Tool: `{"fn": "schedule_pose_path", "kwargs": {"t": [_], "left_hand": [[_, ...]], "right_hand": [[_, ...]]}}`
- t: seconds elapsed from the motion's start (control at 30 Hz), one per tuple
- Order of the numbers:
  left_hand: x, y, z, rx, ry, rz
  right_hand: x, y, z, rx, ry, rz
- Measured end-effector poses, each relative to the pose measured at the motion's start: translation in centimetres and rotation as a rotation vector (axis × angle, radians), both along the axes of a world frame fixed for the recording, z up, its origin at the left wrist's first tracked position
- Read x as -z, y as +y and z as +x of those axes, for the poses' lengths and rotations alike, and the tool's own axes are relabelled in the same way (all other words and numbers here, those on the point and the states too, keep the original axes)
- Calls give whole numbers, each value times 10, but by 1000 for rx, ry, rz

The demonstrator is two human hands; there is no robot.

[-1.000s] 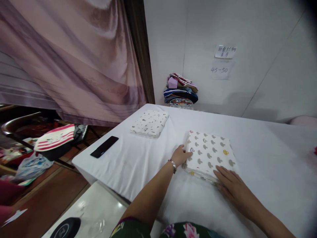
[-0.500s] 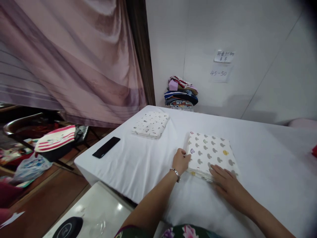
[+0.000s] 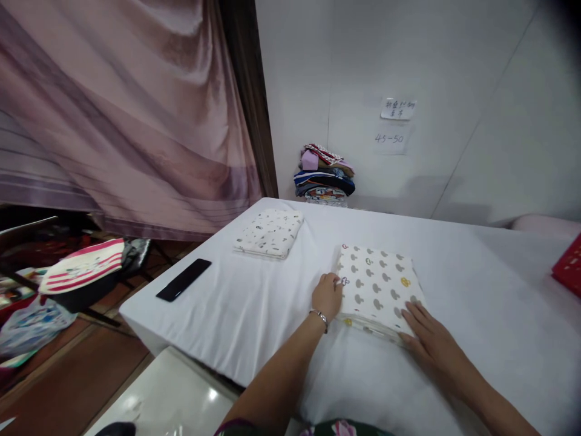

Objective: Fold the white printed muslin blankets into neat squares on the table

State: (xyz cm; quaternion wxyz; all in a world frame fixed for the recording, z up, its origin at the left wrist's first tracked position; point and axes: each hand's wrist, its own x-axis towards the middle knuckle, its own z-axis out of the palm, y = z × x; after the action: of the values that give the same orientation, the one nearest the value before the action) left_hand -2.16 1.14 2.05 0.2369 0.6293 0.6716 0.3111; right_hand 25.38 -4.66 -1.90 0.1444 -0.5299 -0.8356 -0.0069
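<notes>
A folded white cloth with grey mushroom prints (image 3: 379, 284) lies on the white table (image 3: 254, 303) in front of me. My left hand (image 3: 327, 295), with a bracelet on its wrist, has its fingers curled against the cloth's left edge. My right hand (image 3: 429, 342) lies flat with fingers stretched out on the cloth's near right corner. A second folded white cloth with small prints (image 3: 269, 232) sits farther back on the left, untouched.
A black phone (image 3: 183, 279) lies near the table's left edge. Folded colourful clothes (image 3: 324, 172) are stacked against the white wall. A pink curtain (image 3: 127, 115) hangs left. A red basket (image 3: 568, 269) shows at the right edge. A chair with striped fabric (image 3: 82, 266) stands left.
My left hand slid toward me along the cloth's left edge. My right hand shifted slightly right on the near corner. The view turned a little, bringing the red basket in.
</notes>
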Motion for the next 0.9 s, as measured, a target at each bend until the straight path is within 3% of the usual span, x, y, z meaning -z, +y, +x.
{"fn": "schedule_pose_path", "kwargs": {"t": [0.2,0.3,0.43,0.5,0.6,0.67,0.9], "left_hand": [[-18,2,14,151,120,165],[-9,2,19,252,172,79],[10,5,15,255,163,-4],[13,6,13,254,171,23],[12,6,13,256,199,41],[10,5,13,253,211,43],[12,8,13,232,95,25]], "right_hand": [[-7,-1,-6,27,54,-79],[-11,-3,-7,30,105,-116],[-24,-6,-5,10,306,-254],[-32,-2,-2,108,488,-307],[-38,14,4,399,764,-346],[-39,29,8,513,900,-427],[-54,63,8,584,1125,-794]]}}
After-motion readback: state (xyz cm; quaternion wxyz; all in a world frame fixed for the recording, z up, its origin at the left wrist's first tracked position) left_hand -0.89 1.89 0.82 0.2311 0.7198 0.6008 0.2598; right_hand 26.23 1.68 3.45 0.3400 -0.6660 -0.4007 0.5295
